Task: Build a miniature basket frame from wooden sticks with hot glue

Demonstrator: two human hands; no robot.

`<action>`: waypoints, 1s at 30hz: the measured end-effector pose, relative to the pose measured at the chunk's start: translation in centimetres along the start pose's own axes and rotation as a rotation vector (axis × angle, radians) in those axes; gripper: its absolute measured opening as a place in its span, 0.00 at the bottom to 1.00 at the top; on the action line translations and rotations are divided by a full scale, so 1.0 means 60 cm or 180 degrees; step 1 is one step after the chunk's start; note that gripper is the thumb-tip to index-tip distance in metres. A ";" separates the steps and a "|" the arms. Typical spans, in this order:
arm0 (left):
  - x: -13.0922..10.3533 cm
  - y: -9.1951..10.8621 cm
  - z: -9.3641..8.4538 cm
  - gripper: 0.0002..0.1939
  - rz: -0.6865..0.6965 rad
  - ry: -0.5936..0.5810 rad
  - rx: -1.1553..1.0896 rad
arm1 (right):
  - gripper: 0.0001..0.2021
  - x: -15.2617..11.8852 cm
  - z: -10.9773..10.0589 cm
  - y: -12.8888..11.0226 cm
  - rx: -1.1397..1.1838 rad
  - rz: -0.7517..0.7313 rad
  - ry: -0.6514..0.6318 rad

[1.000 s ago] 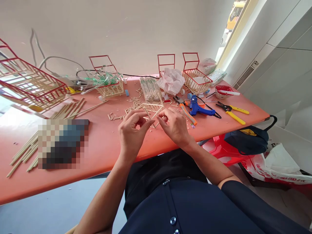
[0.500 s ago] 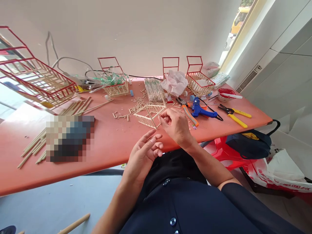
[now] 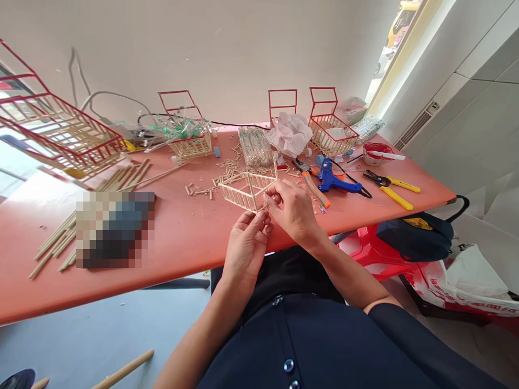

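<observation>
A small basket frame of pale wooden sticks (image 3: 238, 199) is held just over the near part of the table, with upright sticks rising from its corners. My left hand (image 3: 248, 237) pinches its near corner between thumb and fingers. My right hand (image 3: 295, 212) is closed on the frame's right side, thumb and forefinger together. The two hands nearly meet at that corner, and they hide part of the right side. Short cut sticks (image 3: 231, 174) lie scattered on the table just behind the frame.
Beyond my right hand lie orange-handled pliers (image 3: 311, 186), a blue glue gun (image 3: 338, 182) and yellow-handled wire strippers (image 3: 393, 189). A bowl of red paint (image 3: 377, 154) stands behind. Red-trimmed stick carts (image 3: 190, 146) line the wall. Long sticks (image 3: 57, 243) lie left beside a blurred dark object (image 3: 125, 232).
My left hand has risen from below and closed its fingers on the frame's near corner. The frame has tilted slightly; my right hand keeps its grip. The view has shifted a little.
</observation>
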State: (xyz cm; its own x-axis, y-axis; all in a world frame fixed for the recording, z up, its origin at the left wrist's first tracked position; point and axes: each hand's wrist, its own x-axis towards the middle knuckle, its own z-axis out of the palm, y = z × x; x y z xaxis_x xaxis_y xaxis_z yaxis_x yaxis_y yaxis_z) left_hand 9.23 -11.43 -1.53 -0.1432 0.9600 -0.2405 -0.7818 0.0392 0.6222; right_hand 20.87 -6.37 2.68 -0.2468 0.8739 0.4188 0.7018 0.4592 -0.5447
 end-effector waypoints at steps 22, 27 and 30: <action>0.000 -0.008 -0.001 0.21 0.0286 -0.0090 0.0075 | 0.06 -0.004 0.005 0.003 -0.0155 -0.0019 -0.0157; 0.000 -0.007 0.000 0.22 0.0230 -0.0072 -0.0002 | 0.06 -0.003 0.004 0.003 -0.0276 -0.0026 -0.0221; 0.000 -0.007 0.000 0.23 0.0234 -0.0057 -0.0019 | 0.05 -0.002 0.003 0.000 -0.0378 0.0038 -0.0293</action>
State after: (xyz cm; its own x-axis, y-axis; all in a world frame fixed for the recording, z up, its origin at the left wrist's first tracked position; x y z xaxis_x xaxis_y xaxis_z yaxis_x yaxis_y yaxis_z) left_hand 9.56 -11.43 -1.76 -0.1894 0.9651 -0.1809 -0.7732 -0.0330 0.6334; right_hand 20.78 -6.46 2.49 -0.2945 0.8926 0.3413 0.7777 0.4314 -0.4572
